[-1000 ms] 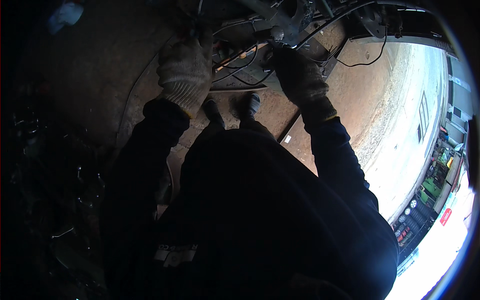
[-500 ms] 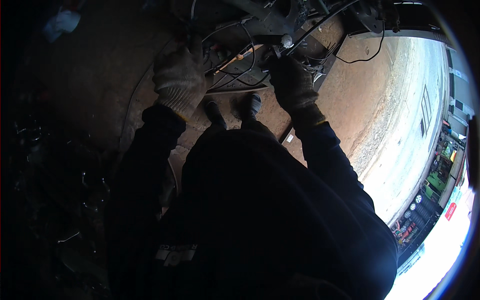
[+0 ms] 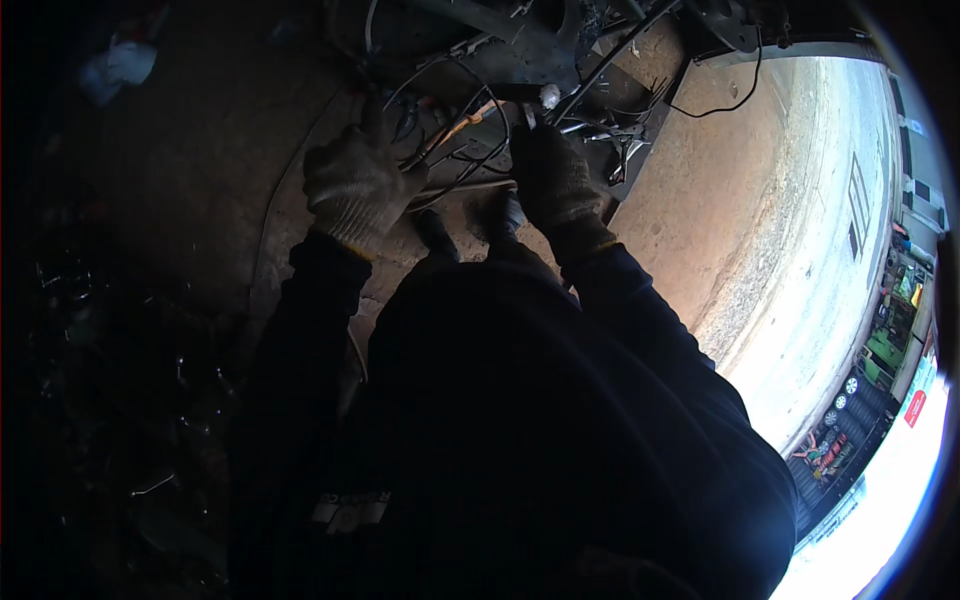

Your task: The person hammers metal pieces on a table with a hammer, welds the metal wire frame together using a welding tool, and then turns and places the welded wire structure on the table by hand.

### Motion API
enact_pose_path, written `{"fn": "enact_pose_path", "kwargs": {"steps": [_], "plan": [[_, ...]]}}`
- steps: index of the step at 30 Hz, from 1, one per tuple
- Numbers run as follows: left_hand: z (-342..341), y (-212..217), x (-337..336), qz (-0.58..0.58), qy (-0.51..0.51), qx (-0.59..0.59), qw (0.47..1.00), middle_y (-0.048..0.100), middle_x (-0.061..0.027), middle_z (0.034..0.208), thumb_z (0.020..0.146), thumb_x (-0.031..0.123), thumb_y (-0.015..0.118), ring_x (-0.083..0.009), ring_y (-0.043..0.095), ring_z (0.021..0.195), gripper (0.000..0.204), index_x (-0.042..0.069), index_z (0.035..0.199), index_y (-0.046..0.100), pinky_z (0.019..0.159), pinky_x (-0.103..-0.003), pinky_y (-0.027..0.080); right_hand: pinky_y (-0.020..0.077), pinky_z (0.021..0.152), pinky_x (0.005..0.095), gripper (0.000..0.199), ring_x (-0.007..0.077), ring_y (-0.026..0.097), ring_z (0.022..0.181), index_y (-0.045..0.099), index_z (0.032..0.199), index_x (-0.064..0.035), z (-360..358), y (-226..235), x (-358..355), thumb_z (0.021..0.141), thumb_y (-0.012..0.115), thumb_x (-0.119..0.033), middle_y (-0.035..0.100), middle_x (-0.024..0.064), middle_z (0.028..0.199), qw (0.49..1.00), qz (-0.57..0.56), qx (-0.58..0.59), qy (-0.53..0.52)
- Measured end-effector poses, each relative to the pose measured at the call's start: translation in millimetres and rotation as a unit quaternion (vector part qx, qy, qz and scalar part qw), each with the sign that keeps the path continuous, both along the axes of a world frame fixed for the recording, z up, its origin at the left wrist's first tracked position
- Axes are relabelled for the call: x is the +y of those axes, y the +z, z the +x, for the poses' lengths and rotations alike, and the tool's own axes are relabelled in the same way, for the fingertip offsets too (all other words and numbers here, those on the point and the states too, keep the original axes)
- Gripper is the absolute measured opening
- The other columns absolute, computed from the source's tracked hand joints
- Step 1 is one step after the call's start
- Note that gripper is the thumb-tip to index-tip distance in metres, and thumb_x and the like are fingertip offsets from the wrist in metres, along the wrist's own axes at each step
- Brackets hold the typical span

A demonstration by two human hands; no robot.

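Observation:
In a worn knit glove, my left hand (image 3: pixel 355 185) is closed at the left of a workbench, its fingertips pointing away from me into shadow. What it grips is too dark to make out. My right hand (image 3: pixel 555 175), gloved too, is closed beside a short bright metal piece (image 3: pixel 529 115) that shows just past its fingers. Whatever lies inside that fist is hidden. Black cables (image 3: pixel 490 150) loop between the two hands, along with an orange-yellow bar-like piece (image 3: pixel 468 124). Beyond them a dark metal frame (image 3: pixel 530 60) carries a pale, whitish knob-shaped end (image 3: pixel 550 96).
Loose metal tools (image 3: pixel 625 150) lie right of my right hand near the bench edge. A thin black cable (image 3: pixel 718 118) hangs beyond them. My feet (image 3: pixel 437 232) stand on brown ground below. A pale cloth-like thing (image 3: pixel 125 65) is far left. Shelves with wheels (image 3: pixel 840 400) stand far right.
My right hand has shifted left, nearer my left hand, and the loose tools beside it show more. My left hand stays closed in about the same place. The view has moved slightly.

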State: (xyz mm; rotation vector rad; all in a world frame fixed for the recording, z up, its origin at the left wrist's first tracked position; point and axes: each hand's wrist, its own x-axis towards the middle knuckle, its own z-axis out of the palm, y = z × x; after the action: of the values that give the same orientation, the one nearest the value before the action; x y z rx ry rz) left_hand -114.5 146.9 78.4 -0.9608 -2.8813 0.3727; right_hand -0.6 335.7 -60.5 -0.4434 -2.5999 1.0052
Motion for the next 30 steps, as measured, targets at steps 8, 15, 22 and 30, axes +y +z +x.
{"fn": "enact_pose_path", "kwargs": {"steps": [8,15,22,30], "plan": [[12.0,7.9,5.3,-0.02,0.085,-0.071,0.994,0.072,-0.0241,0.108,0.073,0.073,0.077,-0.0363,0.075,0.094,0.106,0.005,0.149,0.043,0.077,-0.053,0.06,0.0523,0.073,0.0493,0.046,0.0406,0.062,0.094,0.059,0.128,-0.0047,-8.7,-10.1,-7.7,0.083,0.069,-0.012,0.06,0.02,0.105,0.99,0.044,0.11,0.081],[16.6,12.1,10.0,-0.001,0.116,-0.123,0.986,0.071,-0.0246,0.114,0.073,0.064,0.081,-0.0364,0.074,0.102,0.106,0.004,0.15,0.041,0.086,-0.049,0.06,0.0521,0.074,0.0495,0.041,0.0412,0.063,0.093,0.062,0.123,-0.0063,-11.6,-10.1,-11.0,0.083,0.068,-0.011,0.061,0.0199,0.103,0.998,-0.032,0.056,0.015],[19.4,3.4,-1.8,0.018,0.118,-0.109,0.987,0.07,-0.0256,0.116,0.075,0.061,0.08,-0.0384,0.073,0.102,0.104,0.004,0.151,0.039,0.089,-0.051,0.058,0.0538,0.081,0.0473,0.042,0.0375,0.064,0.098,0.063,0.121,-0.0036,-13.9,9.4,-5.1,0.081,0.072,-0.013,0.063,0.0162,0.109,0.98,-0.189,0.047,0.029],[16.4,-13.7,-13.0,-0.002,0.096,-0.068,0.993,0.071,-0.0166,0.098,0.081,0.06,0.076,-0.0297,0.075,0.078,0.106,0.012,0.16,0.024,0.078,-0.048,0.056,0.0528,0.093,0.0462,0.05,0.0331,0.065,0.101,0.06,0.126,-0.001,-15.4,3.0,-5.8,0.079,0.075,-0.011,0.063,0.0135,0.121,0.983,-0.102,-0.033,0.148]]}}
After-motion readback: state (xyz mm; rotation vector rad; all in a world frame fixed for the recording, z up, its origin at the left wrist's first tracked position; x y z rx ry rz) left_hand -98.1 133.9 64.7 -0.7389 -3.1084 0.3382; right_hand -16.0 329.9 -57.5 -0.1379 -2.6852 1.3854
